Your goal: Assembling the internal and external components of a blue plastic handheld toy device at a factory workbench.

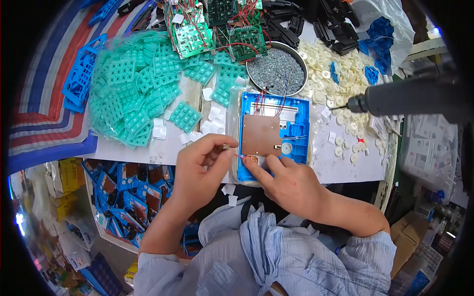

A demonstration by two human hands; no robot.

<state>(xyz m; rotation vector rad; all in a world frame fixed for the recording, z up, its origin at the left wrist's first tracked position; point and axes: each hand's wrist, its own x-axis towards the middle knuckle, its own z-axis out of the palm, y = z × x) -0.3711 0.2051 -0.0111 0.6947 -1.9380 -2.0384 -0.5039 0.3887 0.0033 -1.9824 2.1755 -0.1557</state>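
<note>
A blue plastic casing (pixel 302 165) lies in front of me with a brown circuit board (pixel 260 133) inside it. Red wires (pixel 259 104) run up from the board toward its top end. My left hand (pixel 200 170) is beside the casing's left edge, fingers pinched together; what they hold is too small to name. My right hand (pixel 294 187) rests on the casing's near end, its thumb and fingers apart and touching near the board's lower edge. Between them shows a small copper-coloured ring (pixel 254 159). Part of the near end is hidden by this hand.
An electric screwdriver (pixel 395 98) juts in from the right above cream discs (pixel 321 69). Behind the casing stands a round bowl of screws (pixel 276 71). Left are turquoise keypads (pixel 143 84); green circuit boards (pixel 195 39) lie beyond. Below left, a bin holds blue assemblies (pixel 131 204).
</note>
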